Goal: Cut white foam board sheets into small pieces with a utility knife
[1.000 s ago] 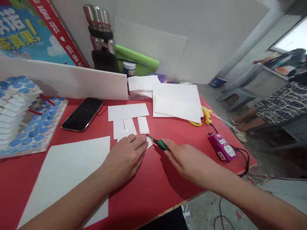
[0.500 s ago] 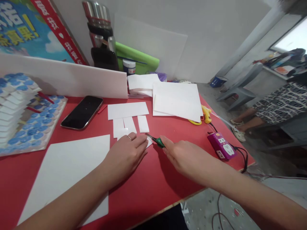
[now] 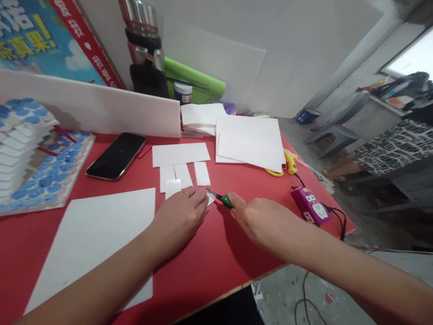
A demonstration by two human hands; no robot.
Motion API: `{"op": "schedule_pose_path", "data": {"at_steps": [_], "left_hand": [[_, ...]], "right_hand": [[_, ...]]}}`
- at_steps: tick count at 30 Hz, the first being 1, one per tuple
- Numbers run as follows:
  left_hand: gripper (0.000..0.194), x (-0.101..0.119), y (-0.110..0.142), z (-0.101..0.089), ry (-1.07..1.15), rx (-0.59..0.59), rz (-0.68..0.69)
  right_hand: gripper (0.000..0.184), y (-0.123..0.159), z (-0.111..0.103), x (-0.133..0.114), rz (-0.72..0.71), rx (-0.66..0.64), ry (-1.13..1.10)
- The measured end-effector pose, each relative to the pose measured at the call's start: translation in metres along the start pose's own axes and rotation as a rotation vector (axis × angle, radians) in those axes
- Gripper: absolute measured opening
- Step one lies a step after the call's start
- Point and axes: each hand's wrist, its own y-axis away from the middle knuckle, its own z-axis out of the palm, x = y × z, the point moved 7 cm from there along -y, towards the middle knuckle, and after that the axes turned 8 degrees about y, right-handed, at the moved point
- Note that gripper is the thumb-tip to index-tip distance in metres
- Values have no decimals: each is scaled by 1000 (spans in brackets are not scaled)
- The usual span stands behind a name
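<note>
My right hand [image 3: 259, 216] is closed round the green handle of a craft knife [image 3: 226, 201]. Its metal blade reaches left to a small white board piece [image 3: 210, 198], close to my left fingertips. My left hand [image 3: 181, 212] lies over that piece with fingers stretched out and close together, pressing it on the red table [image 3: 203, 266]; most of the piece is hidden under them. Just beyond the fingers lie a wide white strip [image 3: 181, 155] and several smaller white rectangles, one of them a separate piece [image 3: 202, 174]. A clear, shiny piece [image 3: 173, 185] overlaps the small rectangles.
A large white sheet [image 3: 101, 234] lies under my left forearm. Behind it are a phone [image 3: 117, 155] and a blue-dotted model [image 3: 50, 176]. White boards [image 3: 250, 140] are stacked at the back; a yellow glue gun [image 3: 290, 161] and purple power strip [image 3: 311, 205] sit right. A person's patterned clothing [image 3: 392, 144] shows beyond.
The camera view has shifted slightly. My hands and the knife stay almost in place at the small white piece. The person at the far right has shifted their legs a little.
</note>
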Motion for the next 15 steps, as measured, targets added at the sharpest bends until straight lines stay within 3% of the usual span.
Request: {"op": "schedule_pose_path", "data": {"at_steps": [8,15], "left_hand": [[29,-1,0,2,-18,-12,-5],[27,-2,-1,2,17,-8,-13]], "right_hand": [[32,9,6,4,10,-28,20],[48,21,23,6,31,-56,2]]}}
